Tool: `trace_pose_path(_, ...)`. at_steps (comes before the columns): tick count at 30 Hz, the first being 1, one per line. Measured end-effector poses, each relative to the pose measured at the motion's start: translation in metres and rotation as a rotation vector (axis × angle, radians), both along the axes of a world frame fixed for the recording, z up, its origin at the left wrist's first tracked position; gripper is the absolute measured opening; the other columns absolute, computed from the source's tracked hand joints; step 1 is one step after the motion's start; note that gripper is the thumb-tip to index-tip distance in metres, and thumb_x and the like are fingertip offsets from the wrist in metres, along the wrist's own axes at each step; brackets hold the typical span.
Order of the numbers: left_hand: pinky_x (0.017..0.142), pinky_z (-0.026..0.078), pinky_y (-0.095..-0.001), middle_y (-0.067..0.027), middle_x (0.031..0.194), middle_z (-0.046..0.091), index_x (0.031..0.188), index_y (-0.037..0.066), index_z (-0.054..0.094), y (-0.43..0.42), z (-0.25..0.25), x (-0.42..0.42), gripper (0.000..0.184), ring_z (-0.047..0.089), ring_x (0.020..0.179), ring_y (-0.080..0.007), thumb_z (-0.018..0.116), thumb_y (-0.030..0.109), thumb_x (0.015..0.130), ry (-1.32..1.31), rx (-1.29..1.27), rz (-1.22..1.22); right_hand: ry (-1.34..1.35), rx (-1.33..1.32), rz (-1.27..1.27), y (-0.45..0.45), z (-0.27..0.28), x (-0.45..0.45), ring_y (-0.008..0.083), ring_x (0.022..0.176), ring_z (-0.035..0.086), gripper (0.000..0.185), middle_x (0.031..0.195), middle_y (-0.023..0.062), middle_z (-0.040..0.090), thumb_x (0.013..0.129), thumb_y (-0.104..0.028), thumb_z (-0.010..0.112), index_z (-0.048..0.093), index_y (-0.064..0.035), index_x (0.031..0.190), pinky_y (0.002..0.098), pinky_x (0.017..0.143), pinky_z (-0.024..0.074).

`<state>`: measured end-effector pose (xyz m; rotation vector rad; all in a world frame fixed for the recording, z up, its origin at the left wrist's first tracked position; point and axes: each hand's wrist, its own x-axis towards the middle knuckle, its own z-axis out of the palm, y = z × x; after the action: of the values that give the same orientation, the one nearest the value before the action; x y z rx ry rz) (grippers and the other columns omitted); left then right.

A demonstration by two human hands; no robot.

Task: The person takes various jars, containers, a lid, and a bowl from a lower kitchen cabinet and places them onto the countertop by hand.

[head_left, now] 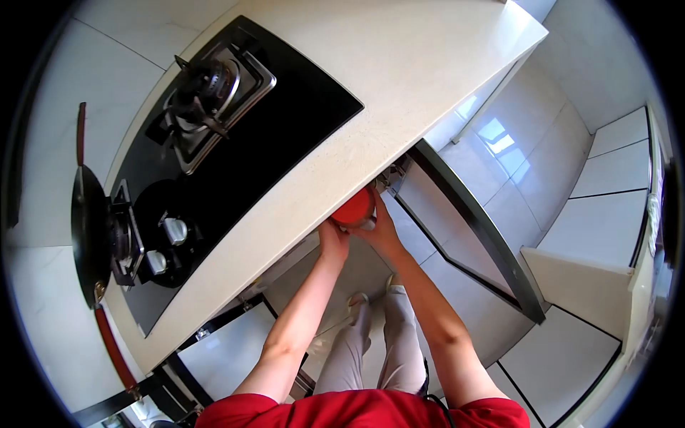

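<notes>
A round container with a red top (pixel 354 207) is at the counter's front edge, partly hidden beneath it. My left hand (pixel 333 241) grips its near left side, fingers partly hidden under it. Around its right side is my right hand (pixel 382 230), with the fingers curled against it. A small greyish part shows between the hands, too small to make out. An open cabinet door (pixel 474 221) with a dark frame stands just right of my right hand.
A black gas stove (pixel 285 128) is set in the pale countertop (pixel 399 64). On its left burner rests a dark frying pan (pixel 89 232) with red-brown handles. Another open cabinet door (pixel 232 349) is at lower left. White cabinets (pixel 596 228) line the right side.
</notes>
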<state>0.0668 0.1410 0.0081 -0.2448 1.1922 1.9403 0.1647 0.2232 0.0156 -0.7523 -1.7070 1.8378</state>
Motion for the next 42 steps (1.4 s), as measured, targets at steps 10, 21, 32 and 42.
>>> trace_pose_path(10, 0.093, 0.031, -0.0303, 0.0042, 0.121, 0.048, 0.123, 0.019, 0.047, -0.092, 0.185, 0.133, 0.050, 0.042, 0.113, -0.0100, 0.045, 0.052, 0.086, -0.028, -0.014, -0.291, -0.110, 0.020, -0.162, -0.118, 0.160, 0.152, 0.0251, 0.121, 0.043, 0.106, 0.137, 0.0141, 0.034, 0.062, -0.012, 0.081, 0.012, -0.0047, 0.141, 0.0379, 0.095, 0.0435)
trace_pose_path(21, 0.099, 0.028, -0.0348, 0.0039, 0.129, 0.043, 0.129, 0.020, 0.042, -0.125, 0.312, 0.326, 0.051, 0.036, 0.121, -0.0135, 0.040, 0.052, 0.088, -0.028, -0.082, -0.921, -0.058, 0.038, -0.739, -0.224, 0.290, 0.363, 0.0233, 0.128, 0.033, 0.103, 0.141, 0.0121, 0.027, 0.063, -0.010, 0.080, 0.014, -0.0084, 0.141, 0.0389, 0.096, 0.0438)
trace_pose_path(32, 0.100, 0.022, -0.0426, 0.0055, 0.128, 0.042, 0.123, 0.021, 0.046, -0.111, 0.384, 0.638, 0.043, 0.031, 0.124, -0.0129, 0.038, 0.047, 0.090, -0.033, 0.049, -1.419, -0.210, 0.193, -1.264, -0.272, 0.354, 0.648, 0.0242, 0.125, 0.037, 0.101, 0.139, 0.0122, 0.031, 0.063, -0.014, 0.081, 0.016, -0.0094, 0.140, 0.0371, 0.089, 0.0504)
trace_pose_path(42, 0.089, 0.033, -0.0438, 0.0055, 0.117, 0.048, 0.119, 0.020, 0.048, -0.056, 0.400, 0.911, 0.041, 0.038, 0.111, -0.0124, 0.043, 0.048, 0.089, -0.021, -0.027, -1.907, -0.369, 0.239, -1.735, -0.263, 0.380, 0.868, 0.0267, 0.123, 0.041, 0.100, 0.133, 0.0163, 0.039, 0.061, -0.020, 0.081, 0.019, -0.0033, 0.138, 0.0358, 0.096, 0.0412)
